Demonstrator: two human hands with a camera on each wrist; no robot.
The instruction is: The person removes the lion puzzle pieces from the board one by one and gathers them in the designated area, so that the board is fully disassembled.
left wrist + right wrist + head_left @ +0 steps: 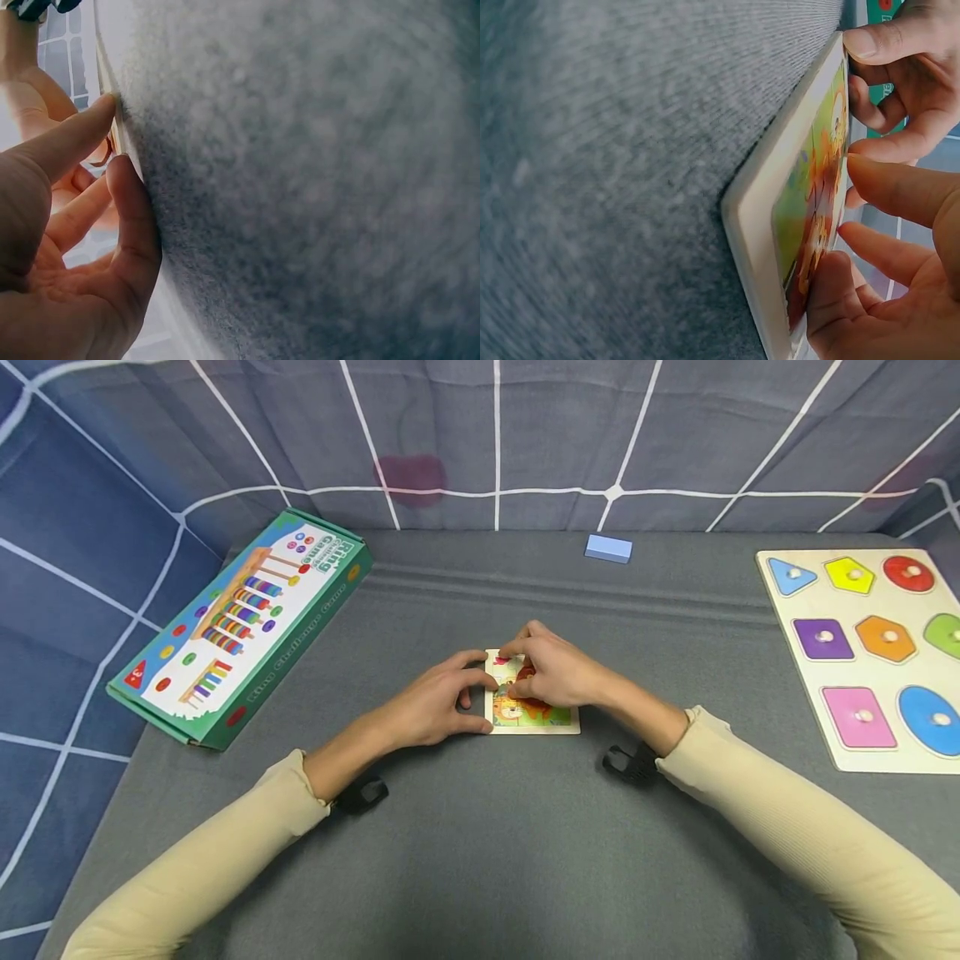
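Note:
A small jigsaw puzzle [551, 721] in a pale wooden frame lies flat on the grey cloth, with a bright picture of an orange-brown animal on green. My left hand [438, 697] holds it at the left edge, thumb by the near corner and forefinger by the far corner. From the right, my right hand [558, 668] reaches over the picture, its thumb and fingertips touching the far left part. In the right wrist view the puzzle's frame [754, 187] shows edge-on, with the right hand's fingertips [829, 270] at the picture's surface. The right hand hides part of the picture.
A green Ring Challenge Game box [247, 618] lies at the left. At the right is a wooden shape board [813, 693] with knobbed coloured pieces. A blue block [608, 548] sits at the back, before a grid-patterned curtain [555, 435].

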